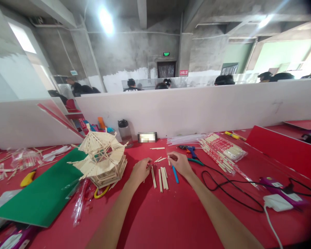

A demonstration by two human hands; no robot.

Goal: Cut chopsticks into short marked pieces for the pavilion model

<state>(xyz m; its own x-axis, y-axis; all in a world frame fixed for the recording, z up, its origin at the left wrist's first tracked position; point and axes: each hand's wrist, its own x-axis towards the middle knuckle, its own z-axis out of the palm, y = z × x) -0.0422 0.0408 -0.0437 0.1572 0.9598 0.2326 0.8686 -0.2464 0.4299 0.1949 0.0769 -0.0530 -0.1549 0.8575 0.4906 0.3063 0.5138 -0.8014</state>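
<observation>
My left hand (142, 169) is curled with its fingertips together beside the loose sticks; what is between them, if anything, I cannot make out. A short wooden stick (169, 160) is pinched in the fingers of my right hand (180, 163). Between and below the hands lie several wooden sticks (163, 179) side by side, with another pair (153, 177) closer to my left hand. A few short pieces (160, 159) rest just beyond. Under my right hand is a slim blue tool (175, 174). Left of my hands stands a pagoda-like stick model (103, 157).
A blue glue gun (188, 150) and a green-handled tool (196, 161) lie right of my right hand, near a black cable (223, 190). Bagged sticks (223, 150) sit farther right. A green board (41, 193) lies left. A bottle (124, 133) stands before the white partition (197, 107).
</observation>
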